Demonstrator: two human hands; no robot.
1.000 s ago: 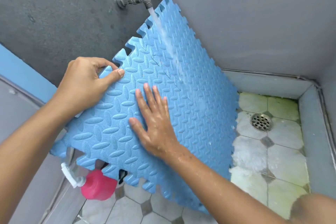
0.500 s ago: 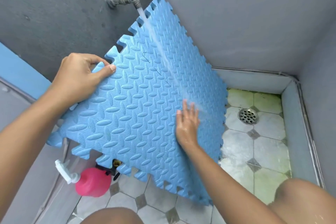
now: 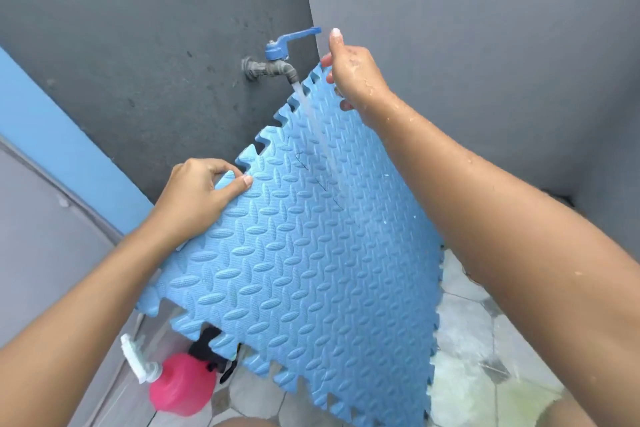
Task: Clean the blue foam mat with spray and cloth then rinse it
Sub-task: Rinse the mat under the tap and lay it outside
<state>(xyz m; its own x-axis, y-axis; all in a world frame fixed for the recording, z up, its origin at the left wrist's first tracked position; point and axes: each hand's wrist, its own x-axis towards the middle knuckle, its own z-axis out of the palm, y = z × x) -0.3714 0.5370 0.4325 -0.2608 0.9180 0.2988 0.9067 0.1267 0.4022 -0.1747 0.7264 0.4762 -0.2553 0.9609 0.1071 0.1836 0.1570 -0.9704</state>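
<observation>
Two dark grey walls (image 3: 450,45) meet in a corner above a wet tiled floor (image 3: 460,333) of pale stone-like tiles. A grey metal tap (image 3: 273,68) with a blue lever juts from the left wall, and a thin stream of water (image 3: 322,146) falls from it onto a square blue foam mat (image 3: 311,270) with a raised oval pattern and toothed interlocking edges. The mat is held off the floor, tilted, its top corner just beside the spout. The left hand (image 3: 197,194) grips the mat's left edge, thumb on the patterned face and fingers curled behind. The wet right hand (image 3: 353,69) is at the top corner, one digit pointing up near the lever; whether its other fingers hold the mat cannot be told. A pink plastic spray bottle (image 3: 180,388) with a white trigger head lies on the floor below the mat's lower edge, beside a black item (image 3: 207,350) partly hidden by the mat.
</observation>
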